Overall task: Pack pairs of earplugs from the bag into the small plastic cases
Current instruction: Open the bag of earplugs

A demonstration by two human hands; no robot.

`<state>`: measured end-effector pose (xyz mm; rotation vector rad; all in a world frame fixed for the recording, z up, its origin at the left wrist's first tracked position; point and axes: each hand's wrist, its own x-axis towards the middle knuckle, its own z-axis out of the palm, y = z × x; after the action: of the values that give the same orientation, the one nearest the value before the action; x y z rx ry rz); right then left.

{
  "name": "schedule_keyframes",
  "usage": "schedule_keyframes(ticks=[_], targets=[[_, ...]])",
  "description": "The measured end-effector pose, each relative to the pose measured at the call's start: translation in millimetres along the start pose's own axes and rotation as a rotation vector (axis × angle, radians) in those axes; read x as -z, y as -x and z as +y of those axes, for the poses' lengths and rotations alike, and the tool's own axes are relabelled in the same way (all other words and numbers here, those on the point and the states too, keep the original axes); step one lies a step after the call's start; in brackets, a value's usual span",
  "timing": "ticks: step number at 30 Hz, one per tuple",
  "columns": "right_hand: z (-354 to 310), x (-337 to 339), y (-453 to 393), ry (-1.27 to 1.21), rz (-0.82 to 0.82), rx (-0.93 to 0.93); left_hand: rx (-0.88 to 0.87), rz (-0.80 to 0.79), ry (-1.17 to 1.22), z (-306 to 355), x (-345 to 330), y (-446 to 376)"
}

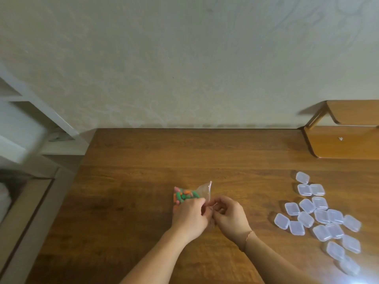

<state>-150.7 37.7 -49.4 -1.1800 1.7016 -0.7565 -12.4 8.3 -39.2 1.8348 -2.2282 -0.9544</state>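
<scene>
I see a small clear bag point(202, 191) near the middle of the tabletop point(143, 160), its far left end stuffed with green, orange and pink earplugs point(184, 196). My left hand point(189, 217) and right hand point(229, 216) both pinch its mouth edge, fingers curled on the plastic. Well to the right lies a loose cluster of shut translucent cases point(322, 216). A wooden shelf point(346, 142) stands at the far right corner.

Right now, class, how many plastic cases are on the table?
17 cases: three at the far end, the rest clustered nearer, all on the table's right. Overlaps may hide more.
</scene>
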Motion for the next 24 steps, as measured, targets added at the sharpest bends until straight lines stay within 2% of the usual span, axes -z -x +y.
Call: schedule_keyframes(ticks=[3,7,11,17,20,24], targets=[[-6.7,-2.1,1.1,0.135,0.086,-0.03,-0.001,0.0,0.015,-0.2,2.2,-1.7],[-11.0,2.9,0.9,0.325,0.102,-0.042,0.025,0.009,0.016,-1.6,15.0,-0.9],[-7.4,11.3,1.1,0.549,0.21,-0.09,0.013,0.025,-0.052,-5.3,33.7,3.9],[-20.4,0.0,-2.1,0.495,0.226,0.025,-0.13,-0.022,-0.125,4.6,49.5,10.6],[-19.6,1.7,-6.3,0.555,0.216,0.103,-0.156,-0.026,-0.119,1.6,52.9,12.8],[-16.1,17.7,-20.0,0.534,0.223,-0.044,-0.151,-0.086,-0.079,-8.4,55.3,13.9]])
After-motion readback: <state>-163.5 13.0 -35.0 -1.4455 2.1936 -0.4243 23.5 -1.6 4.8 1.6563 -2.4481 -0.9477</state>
